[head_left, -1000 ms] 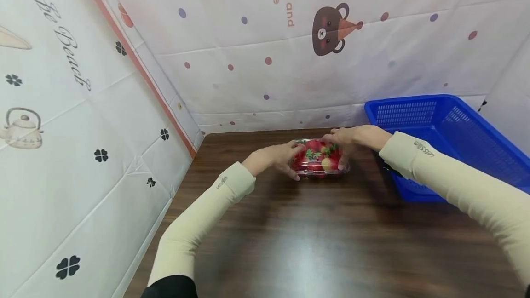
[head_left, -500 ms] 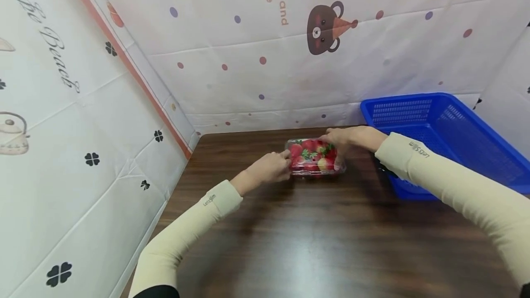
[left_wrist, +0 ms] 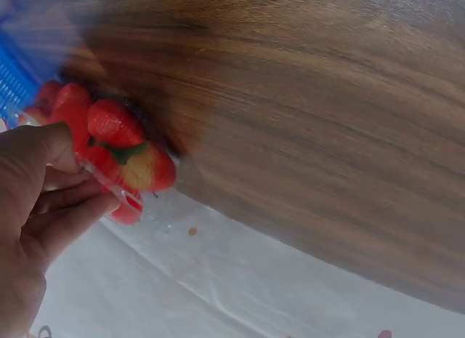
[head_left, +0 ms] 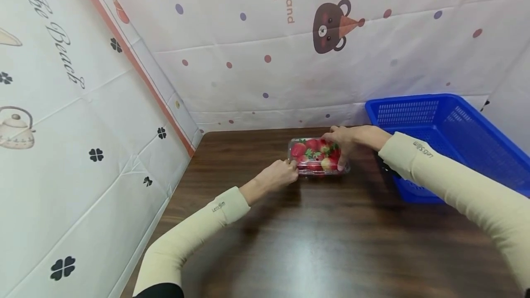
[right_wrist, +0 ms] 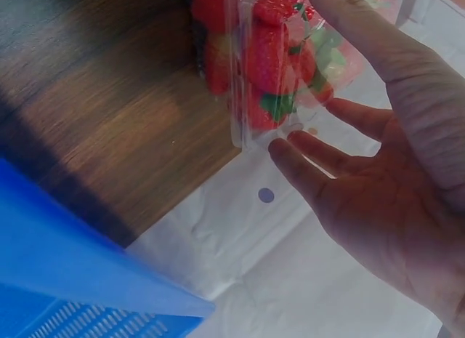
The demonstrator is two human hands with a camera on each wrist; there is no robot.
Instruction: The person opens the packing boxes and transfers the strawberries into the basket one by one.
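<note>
A clear plastic punnet of strawberries sits at the back of the wooden table, its lid down in the head view. At the punnet's left front corner, my left hand pinches the rim between thumb and curled fingers; the left wrist view shows the thumb and fingers on that clear edge. My right hand holds the right end, thumb at the front and fingers at the back. Up close in the right wrist view, the right hand's fingers reach along the punnet's clear side, and strawberries show through the plastic.
A large blue plastic basket with slotted walls stands to the right, close to my right forearm. The brown wooden table extends toward me. White printed sheets hang behind the table and along its left side.
My left hand has gone from spread fingers over the punnet's left end to a pinch on its front left corner. The right hand keeps its place at the right end.
</note>
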